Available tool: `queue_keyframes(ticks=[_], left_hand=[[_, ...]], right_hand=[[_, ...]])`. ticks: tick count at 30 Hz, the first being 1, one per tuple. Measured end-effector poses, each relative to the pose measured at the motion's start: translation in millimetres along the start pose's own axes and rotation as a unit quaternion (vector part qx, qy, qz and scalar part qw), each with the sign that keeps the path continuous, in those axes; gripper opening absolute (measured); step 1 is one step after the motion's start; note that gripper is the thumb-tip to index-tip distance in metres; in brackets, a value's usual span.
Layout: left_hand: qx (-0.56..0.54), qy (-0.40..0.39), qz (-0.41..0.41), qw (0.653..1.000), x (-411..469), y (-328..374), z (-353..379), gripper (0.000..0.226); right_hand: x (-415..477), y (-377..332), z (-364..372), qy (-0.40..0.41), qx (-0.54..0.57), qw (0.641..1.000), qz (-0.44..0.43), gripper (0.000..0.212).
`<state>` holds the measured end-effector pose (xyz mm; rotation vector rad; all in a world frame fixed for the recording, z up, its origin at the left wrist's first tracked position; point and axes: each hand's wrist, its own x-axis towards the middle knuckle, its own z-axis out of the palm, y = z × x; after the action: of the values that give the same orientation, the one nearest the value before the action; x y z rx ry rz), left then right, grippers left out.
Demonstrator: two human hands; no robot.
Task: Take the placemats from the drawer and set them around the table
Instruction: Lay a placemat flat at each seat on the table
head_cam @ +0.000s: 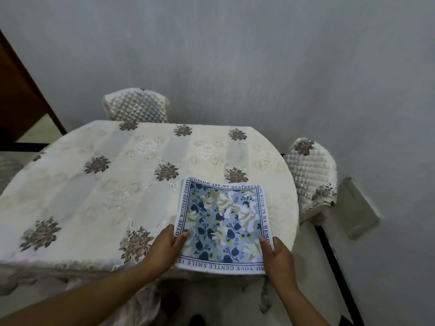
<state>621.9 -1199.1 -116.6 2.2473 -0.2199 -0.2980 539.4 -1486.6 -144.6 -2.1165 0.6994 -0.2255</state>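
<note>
**Placemats held at the near right edge of the bench**

The left hand (pixel 164 243) pinches the near-left edge of the placemats (pixel 221 222), thumb on top, so its grip is closed on the cloth. The placemats, blue and floral with a border of printed words, lie on the near right part of the bench (pixel 94 184), and their near edge seems to hang past the rim. Layered edges at the far-left corner suggest a stack, though I cannot tell how many. The right hand (pixel 275 255) holds the near-right corner, its grip likewise closed on it.

The overhang is the main risk: if either grip lets go before the stack sits further in, it could slide off. Peeling off 1 mat may drag those beneath it. The draped cover could also bunch if the stack is pushed across it.

A dark wooden frame (pixel 21 95) stands at the far left. The bench wears a cream embroidered cover with brown flower motifs. 1 quilted chair (pixel 136 104) sits behind it and another chair (pixel 310 170) at its right. The wall is plain grey, with a grey panel (pixel 357 208) low on the right.
</note>
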Motion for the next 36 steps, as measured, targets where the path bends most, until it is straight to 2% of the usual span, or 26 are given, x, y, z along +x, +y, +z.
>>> queue_keyframes(ticks=[3, 6, 9, 16, 21, 25, 28, 32, 34, 36], left_hand=[[0.057, -0.023, 0.006, 0.998, 34.0, -11.8, 5.9, 0.02], [0.055, -0.034, 0.005, 0.998, 65.5, -33.3, 18.0, 0.025], [0.058, -0.042, -0.024, 0.997, 86.2, -58.8, 37.0, 0.019], [0.046, -0.079, -0.15, 0.984, 96.8, -119.3, 79.1, 0.044], [0.056, -0.027, -0.212, 0.975, 100.5, -106.2, 86.7, 0.036], [0.079, 0.014, -0.236, 0.968, 97.2, -90.4, 92.7, 0.037], [0.106, 0.034, -0.248, 0.962, 88.5, -90.4, 98.9, 0.036], [0.083, 0.048, -0.3, 0.949, 71.7, -90.4, 107.0, 0.046], [0.048, 0.065, -0.348, 0.934, 64.1, -88.5, 110.0, 0.05], [-0.014, 0.087, -0.402, 0.911, 61.0, -78.2, 108.2, 0.043]], right_hand=[[29.2, 14.1, 25.5, -0.015, -0.03, 0.999, 0.026, 0.027], [51.6, 28.2, 48.4, -0.023, -0.052, 0.997, 0.047, 0.03], [68.5, 37.4, 63.8, -0.038, -0.075, 0.994, 0.073, 0.028], [88.9, 65.0, 77.3, -0.13, -0.105, 0.973, 0.157, 0.025], [116.3, 80.5, 67.8, -0.25, -0.198, 0.935, 0.152, 0.036], [129.9, 77.6, 61.5, -0.296, -0.239, 0.917, 0.119, 0.04], [133.1, 76.7, 59.6, -0.31, -0.245, 0.912, 0.112, 0.038], [136.3, 76.5, 55.4, -0.31, -0.262, 0.909, 0.096, 0.038], [141.4, 75.2, 51.7, -0.297, -0.263, 0.913, 0.095, 0.036], [150.7, 70.8, 47.2, -0.266, -0.246, 0.927, 0.092, 0.032]])
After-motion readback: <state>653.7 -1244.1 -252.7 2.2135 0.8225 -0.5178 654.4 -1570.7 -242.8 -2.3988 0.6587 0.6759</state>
